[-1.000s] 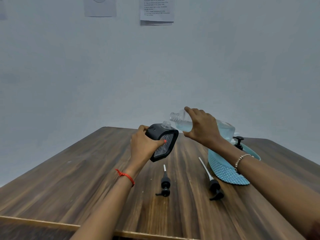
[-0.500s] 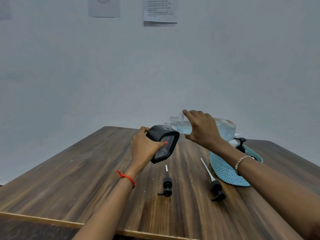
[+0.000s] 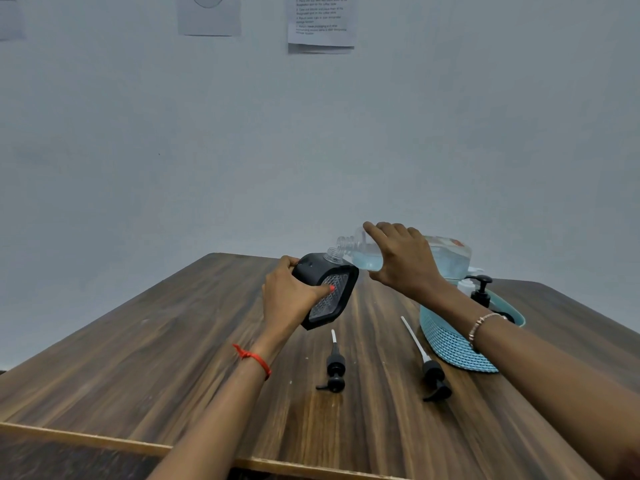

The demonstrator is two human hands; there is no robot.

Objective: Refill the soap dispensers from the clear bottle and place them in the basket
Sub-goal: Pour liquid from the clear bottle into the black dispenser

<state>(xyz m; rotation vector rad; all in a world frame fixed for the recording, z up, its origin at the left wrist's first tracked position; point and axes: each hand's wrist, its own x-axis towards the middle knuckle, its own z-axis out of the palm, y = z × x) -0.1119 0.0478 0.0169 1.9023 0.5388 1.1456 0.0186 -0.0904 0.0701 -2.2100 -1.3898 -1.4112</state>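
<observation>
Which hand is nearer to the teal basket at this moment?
Right. The right hand grips the clear bottle just above and left of the teal basket; the left hand holds the black dispenser farther left.

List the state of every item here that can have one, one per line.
Black dispenser: uncapped, tilted, held off the table in the left hand.
Clear bottle: uncapped, tipped nearly level in the right hand, mouth at the dispenser's neck, part full of blue liquid.
Short pump: off, lying on the table.
Long pump: off, lying on the table.
Basket: holds a dispenser with its pump on.
</observation>
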